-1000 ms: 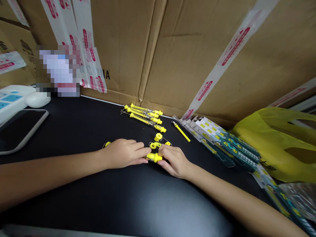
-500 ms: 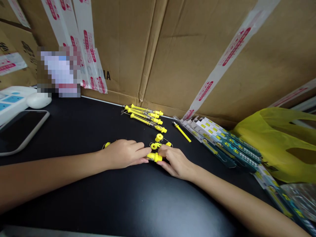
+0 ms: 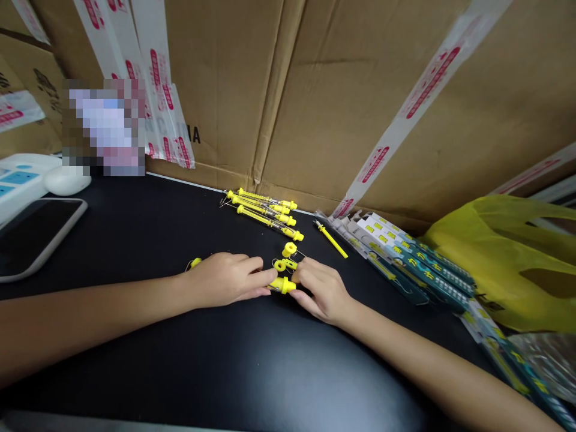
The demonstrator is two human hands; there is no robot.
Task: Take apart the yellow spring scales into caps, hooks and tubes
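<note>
My left hand [image 3: 231,279] is closed over a yellow-and-clear spring scale [image 3: 282,285] low above the black table. Its yellow capped end sticks out to the right of my fingers, and a yellow piece [image 3: 195,263] shows behind my wrist. At the capped end, my right hand [image 3: 321,288] is curled, thumb and forefinger at the cap's edge; its other fingers are folded. Just behind the hands lie a loose yellow cap [image 3: 289,249] and small yellow parts [image 3: 279,265] with wire hooks, partly covered by my right hand.
Several spring scales [image 3: 270,223] lie farther back, beside a single yellow rod [image 3: 332,240]. Printed boxes [image 3: 405,258] and a yellow plastic bag [image 3: 499,264] are at right. On the left are a phone [image 3: 40,234] and a white power strip [image 3: 27,171]. Cardboard boxes [image 3: 216,78] wall the back.
My right hand has shifted slightly to the right, baring more of the cap's end. My left hand and the spring scale stay nearly in place.
</note>
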